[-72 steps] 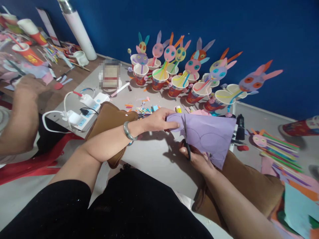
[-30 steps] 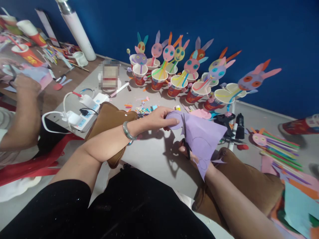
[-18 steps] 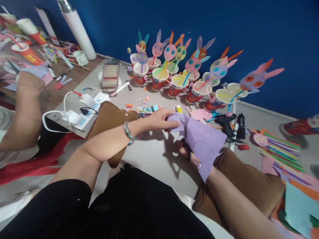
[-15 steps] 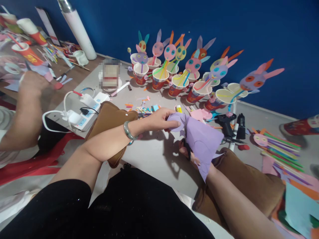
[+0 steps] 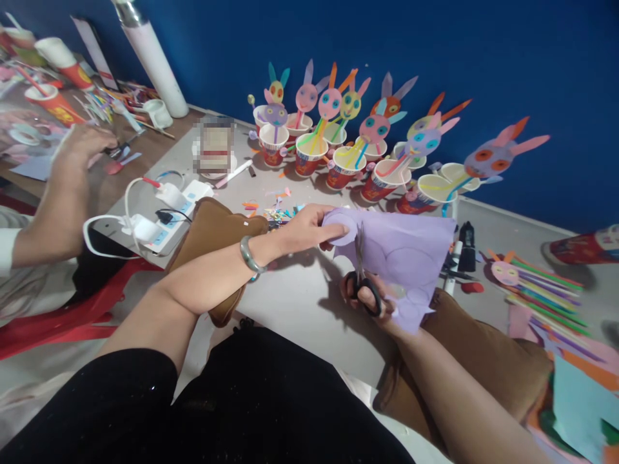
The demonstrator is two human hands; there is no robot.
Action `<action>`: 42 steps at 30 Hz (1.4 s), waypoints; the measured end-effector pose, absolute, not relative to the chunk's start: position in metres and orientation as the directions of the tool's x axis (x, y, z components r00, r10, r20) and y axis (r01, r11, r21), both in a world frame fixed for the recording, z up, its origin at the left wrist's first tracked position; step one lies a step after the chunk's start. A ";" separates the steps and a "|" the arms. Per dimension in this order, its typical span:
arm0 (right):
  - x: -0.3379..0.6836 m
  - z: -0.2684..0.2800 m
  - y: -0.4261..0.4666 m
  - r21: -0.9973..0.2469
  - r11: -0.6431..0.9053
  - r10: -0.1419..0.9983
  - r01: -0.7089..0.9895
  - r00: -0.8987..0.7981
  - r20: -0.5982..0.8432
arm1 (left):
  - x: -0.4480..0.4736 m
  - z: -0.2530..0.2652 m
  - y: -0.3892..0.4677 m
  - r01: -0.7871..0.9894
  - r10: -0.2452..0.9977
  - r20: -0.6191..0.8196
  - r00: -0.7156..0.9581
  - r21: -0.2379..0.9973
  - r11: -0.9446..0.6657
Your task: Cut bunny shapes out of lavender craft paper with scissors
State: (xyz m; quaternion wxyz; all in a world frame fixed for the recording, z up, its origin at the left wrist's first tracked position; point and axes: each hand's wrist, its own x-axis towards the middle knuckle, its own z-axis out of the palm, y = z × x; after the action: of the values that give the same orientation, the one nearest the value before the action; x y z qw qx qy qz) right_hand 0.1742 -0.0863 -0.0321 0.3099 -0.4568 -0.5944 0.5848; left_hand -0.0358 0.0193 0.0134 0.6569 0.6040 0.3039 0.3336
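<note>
My left hand [image 5: 312,229] pinches the left end of a purple paper sheet [image 5: 409,241], at a partly cut round piece. Outlined circles are drawn on the sheet, which spreads out to the right above my right wrist. In my right hand [image 5: 374,299] is a pair of scissors [image 5: 359,258] with black handles, my fingers through the loops. The blades point up and away from me and lie against the paper beside the round piece. A bracelet [image 5: 250,254] circles my left wrist.
Paper cups [image 5: 343,167] with rabbit-faced figures line the blue wall. Brown cushions [image 5: 483,351] lie under both arms. A power strip [image 5: 178,216] sits left, near another person's hand [image 5: 89,142]. Coloured sticks [image 5: 551,290] and a black marker [image 5: 467,248] lie right.
The purple sheet has swung up and flattened toward me, so more of it and the scissors show. At the left, the other person's hand has moved right and up.
</note>
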 end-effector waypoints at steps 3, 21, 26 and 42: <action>0.170 -0.022 -0.088 -0.988 -0.096 0.895 0.123 -0.424 -0.140 | -0.035 0.016 0.021 -0.111 0.880 -0.029 0.474 0.989 0.093; 0.168 -0.016 -0.088 -0.987 0.021 0.921 0.160 -0.387 -0.043 | -0.036 0.020 0.020 0.059 0.973 0.130 0.190 0.988 -0.144; 0.167 -0.015 -0.089 -0.982 0.002 0.913 0.191 -0.400 -0.076 | -0.038 0.019 0.020 0.017 0.941 0.157 0.300 0.985 -0.170; 0.166 -0.015 -0.086 -0.958 -0.048 0.901 0.283 -0.402 -0.165 | -0.035 0.015 0.020 -0.015 0.889 0.055 0.454 0.998 -0.054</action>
State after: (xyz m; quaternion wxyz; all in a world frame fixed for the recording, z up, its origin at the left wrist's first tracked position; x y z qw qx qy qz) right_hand 0.1658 -0.0864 -0.0149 0.2800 -0.4696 -0.6304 0.5511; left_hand -0.0348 0.0203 0.0152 0.5892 0.6162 0.3547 0.3838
